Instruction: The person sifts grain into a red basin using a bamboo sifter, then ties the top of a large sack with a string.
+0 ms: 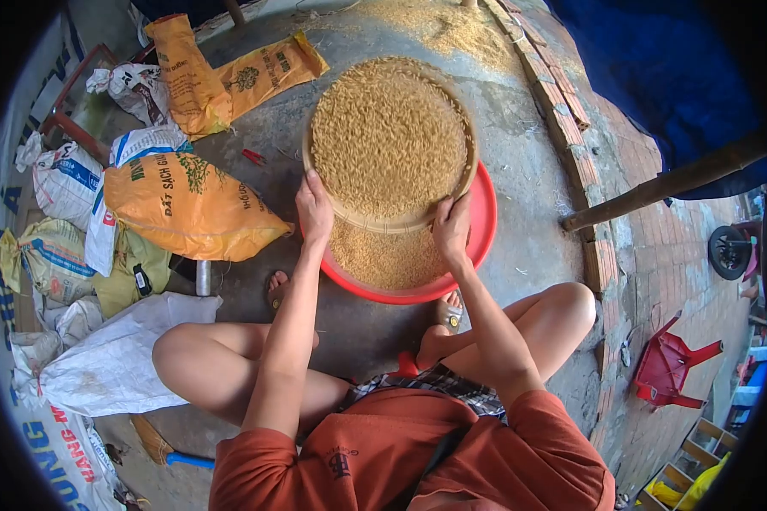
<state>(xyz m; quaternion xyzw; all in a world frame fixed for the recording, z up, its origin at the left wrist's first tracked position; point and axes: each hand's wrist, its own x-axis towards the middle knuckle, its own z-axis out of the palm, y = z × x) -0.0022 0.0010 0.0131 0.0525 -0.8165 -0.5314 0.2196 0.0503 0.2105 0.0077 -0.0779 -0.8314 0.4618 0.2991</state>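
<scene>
Squatting on gray concrete ground (520, 213) outdoors, with orange sacks (187, 204) on one side and a brick edge (571, 136) on the other. Gripping the round woven tray (389, 136) of grain with left hand (314, 209) and right hand (452, 228), arms stretched forward, over the red basin (482, 230).

- I wear a rust-orange T-shirt (418, 451) with short sleeves that end above my elbows.
- A small dark printed logo (339, 462) sits on the chest of the shirt.
- My shorts (439, 383) are checked in dark, white and reddish lines.
- My arms and legs are bare below the cloth.
- My left hand (314, 209) and right hand (452, 228) carry no rings, watch or gloves.
- Sandals are on my feet (448, 313).
</scene>
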